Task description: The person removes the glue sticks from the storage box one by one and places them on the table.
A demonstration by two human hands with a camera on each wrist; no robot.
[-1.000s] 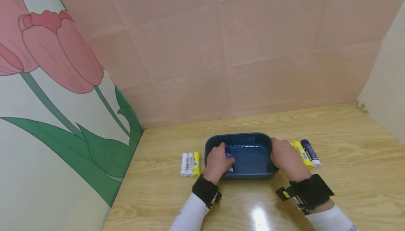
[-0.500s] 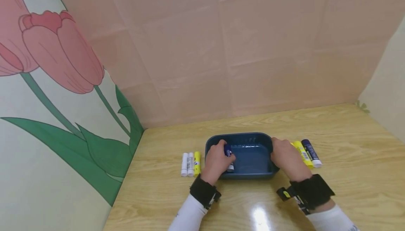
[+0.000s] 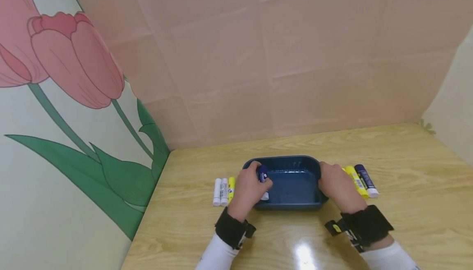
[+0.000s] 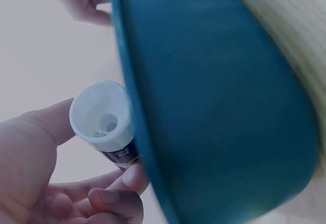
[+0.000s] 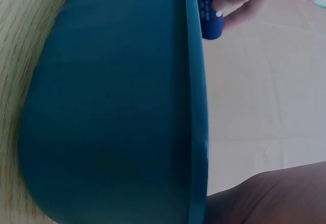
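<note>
A wooden tabletop (image 3: pixel 369 229) sits against pink panels and a tulip mural. The left hand (image 3: pixel 248 188) pinches a dark-blue glue stick (image 3: pixel 263 177) over the blue tray (image 3: pixel 292 183); the right hand (image 3: pixel 336 185) cups the tray's right rim.

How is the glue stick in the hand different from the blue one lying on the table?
The held glue stick is gripped by the left hand over the blue tray; the table glue stick lies flat beside yellow sticks, right of the tray, untouched. Both have dark blue bodies and a white end.
</note>
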